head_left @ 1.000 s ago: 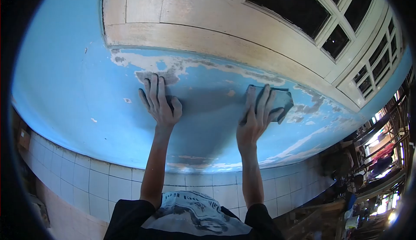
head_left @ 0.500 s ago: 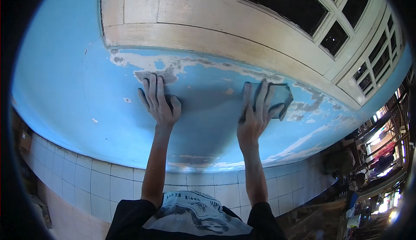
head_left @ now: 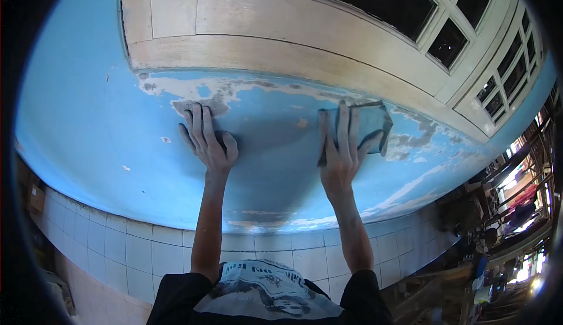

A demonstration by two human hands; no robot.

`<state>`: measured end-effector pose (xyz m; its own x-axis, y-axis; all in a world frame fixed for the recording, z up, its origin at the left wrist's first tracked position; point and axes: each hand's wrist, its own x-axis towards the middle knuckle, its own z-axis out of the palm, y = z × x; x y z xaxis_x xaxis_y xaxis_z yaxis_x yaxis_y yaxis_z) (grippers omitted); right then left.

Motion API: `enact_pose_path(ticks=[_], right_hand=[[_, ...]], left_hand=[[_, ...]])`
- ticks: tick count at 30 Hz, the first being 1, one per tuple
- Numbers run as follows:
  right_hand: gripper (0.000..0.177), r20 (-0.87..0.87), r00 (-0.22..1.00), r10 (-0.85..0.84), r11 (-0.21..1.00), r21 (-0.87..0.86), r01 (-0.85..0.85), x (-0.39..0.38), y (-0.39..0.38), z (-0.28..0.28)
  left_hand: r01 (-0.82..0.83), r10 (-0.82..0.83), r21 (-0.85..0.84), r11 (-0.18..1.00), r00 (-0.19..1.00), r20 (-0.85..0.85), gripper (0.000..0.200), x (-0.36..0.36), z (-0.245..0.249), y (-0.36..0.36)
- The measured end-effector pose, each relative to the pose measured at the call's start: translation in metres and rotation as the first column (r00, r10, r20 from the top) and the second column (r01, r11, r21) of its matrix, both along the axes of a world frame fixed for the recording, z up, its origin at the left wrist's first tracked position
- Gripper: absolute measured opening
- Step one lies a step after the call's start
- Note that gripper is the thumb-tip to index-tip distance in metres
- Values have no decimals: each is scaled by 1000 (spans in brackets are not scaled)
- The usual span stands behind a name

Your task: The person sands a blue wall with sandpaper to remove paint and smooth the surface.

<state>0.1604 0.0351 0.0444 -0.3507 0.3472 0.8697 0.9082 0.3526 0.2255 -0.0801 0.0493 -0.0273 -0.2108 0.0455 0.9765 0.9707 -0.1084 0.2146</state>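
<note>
Because your right hand (head_left: 342, 161) has the grey sheet (head_left: 373, 121) pinned flat to the blue wall (head_left: 88, 120), the grip is all pressure and no pinch. The fingers lie long and slightly fanned across the sheet, and the outermost one seems to hook its lower edge. The sheet sits just under the pale window frame (head_left: 281, 49), right of centre, with its far corners poking out beyond your fingertips. It sits beside a stretch of flaked, patchy paint (head_left: 410, 143).

Judging by how it lies to the wall, the sheet looks thin, light and bendable, probably abrasive paper. I cannot tell whether it is folded or backed by a pad. Something like that will not fight you with weight. It is more likely to slide out from under a loose palm, or to curl at the free corners. The best hold is probably broad: palm and fingers over its middle, one finger catching an edge.

Your left hand (head_left: 206, 143) holds nothing. It rests spread on the wall well apart from the right, with its fingertips touching a bare grey patch (head_left: 202, 107) where the paint has gone. White tiles (head_left: 146, 249) run along below both arms.
</note>
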Motion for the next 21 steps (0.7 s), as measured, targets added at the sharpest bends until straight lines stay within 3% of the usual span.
enact_pose_path(ticks=[4, 6, 10, 15, 19, 21], right_hand=[[36, -55, 998, 28, 999, 40, -25, 7, 5, -3], [33, 53, 998, 15, 999, 51, -18, 8, 0, 9], [32, 8, 999, 37, 996, 83, -38, 26, 15, -5], [32, 183, 981, 58, 993, 94, -77, 28, 16, 7], [34, 149, 986, 78, 978, 181, -105, 36, 26, -2], [34, 244, 966, 82, 980, 155, -122, 27, 19, 14]], left_hand=[[-13, 13, 9, 1000, 1000, 7, 57, -9, 6, 4], [10, -10, -13, 1000, 1000, 11, 57, 1, 0, -2], [-9, 9, 10, 1000, 1000, 22, 57, -2, 7, 1], [-4, 4, 6, 1000, 1000, 14, 57, 2, 5, 0], [-15, 14, 36, 999, 1000, 11, 58, -1, 9, 2], [-11, 10, 33, 999, 1000, 12, 58, 4, 9, 4]])
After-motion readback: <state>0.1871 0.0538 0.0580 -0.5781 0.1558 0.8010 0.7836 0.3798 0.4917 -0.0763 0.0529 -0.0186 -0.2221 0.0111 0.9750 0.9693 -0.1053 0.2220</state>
